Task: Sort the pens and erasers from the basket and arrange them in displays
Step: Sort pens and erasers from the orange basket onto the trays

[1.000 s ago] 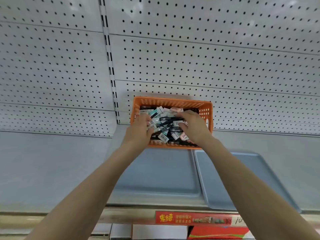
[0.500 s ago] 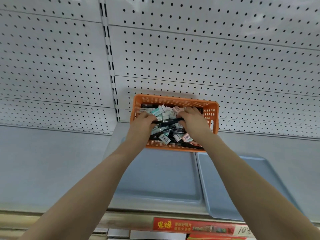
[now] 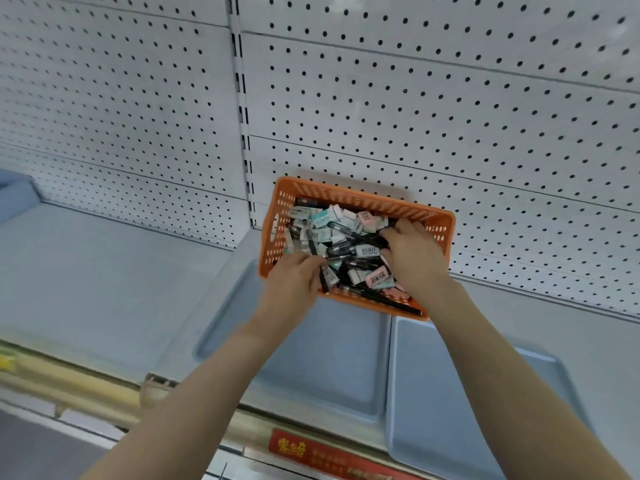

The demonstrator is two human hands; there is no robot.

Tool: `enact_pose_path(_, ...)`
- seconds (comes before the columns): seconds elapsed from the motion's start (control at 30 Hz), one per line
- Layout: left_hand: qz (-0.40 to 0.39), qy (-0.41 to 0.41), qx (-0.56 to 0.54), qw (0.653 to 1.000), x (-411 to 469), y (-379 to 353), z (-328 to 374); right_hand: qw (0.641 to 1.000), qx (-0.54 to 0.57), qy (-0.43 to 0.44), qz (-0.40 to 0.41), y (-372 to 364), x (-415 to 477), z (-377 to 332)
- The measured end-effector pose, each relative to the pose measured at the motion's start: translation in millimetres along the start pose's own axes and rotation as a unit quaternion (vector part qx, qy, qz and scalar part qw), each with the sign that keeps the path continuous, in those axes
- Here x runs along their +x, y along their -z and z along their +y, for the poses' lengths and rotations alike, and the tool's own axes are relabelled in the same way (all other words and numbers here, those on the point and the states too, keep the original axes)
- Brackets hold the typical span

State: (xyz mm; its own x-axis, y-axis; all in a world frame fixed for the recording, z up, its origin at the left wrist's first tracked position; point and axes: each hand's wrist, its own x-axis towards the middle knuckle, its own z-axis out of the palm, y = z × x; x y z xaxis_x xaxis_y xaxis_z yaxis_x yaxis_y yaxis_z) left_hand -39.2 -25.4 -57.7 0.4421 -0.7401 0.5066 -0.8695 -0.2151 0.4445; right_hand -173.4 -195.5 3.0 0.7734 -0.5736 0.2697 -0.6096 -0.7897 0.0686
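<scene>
- Sitting at the back of the grey shelf (image 3: 86, 271) against the white pegboard (image 3: 415, 116), the orange basket (image 3: 360, 197) has slotted walls and a handle cut-out in its left end.
- Inside it lies a mixed heap: black pens (image 3: 349, 233) crossing at all angles among erasers (image 3: 375, 277) in teal-and-white or pink sleeves, some showing barcodes.
- One long pen (image 3: 388, 301) rests along the basket's near rim, toward the right.
- The left hand (image 3: 294, 282) reaches over the near left corner and pinches the held pen (image 3: 323, 280) between thumb and fingers; this pen is black and points toward the near rim.
- The right hand (image 3: 412, 258) is in the basket's right half, fingers curled down onto the heap; whether they grip anything cannot be told.
- Two shallow blue-grey trays lie side by side in front: the left tray (image 3: 311, 358), whose far part the basket overlaps, and the right tray (image 3: 450, 393) just beside it.
- A red label (image 3: 329, 455) is fixed to the shelf's front edge.
</scene>
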Motion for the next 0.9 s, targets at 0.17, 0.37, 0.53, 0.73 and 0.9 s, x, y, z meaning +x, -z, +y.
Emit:
enact_pose_path(0.17, 0.005, 0.057, 0.036, 0.998, 11, -2, 15, 0.999, -0.016, 0.044, 0.017, -5, 9, 0)
enact_pose_path(0.37, -0.028, 0.118, 0.075, 0.990, 14, 1, 22, 0.998, 0.034, 0.054, 0.016, -1, 13, 0)
enact_pose_path(0.53, -0.036, 0.145, 0.086, 0.985, 20, 3, 17, 1.000, -0.005, 0.024, -0.007, -2, 20, 4)
enact_pose_path(0.73, 0.050, 0.018, 0.041, 0.998, 17, 22, 18, 1.000, 0.009, 0.014, -0.012, 0, 20, 1)
enact_pose_path(0.9, -0.003, 0.093, -0.063, 0.994, 3, 39, 17, 1.000, -0.001, -0.010, -0.014, -2, 17, -5)
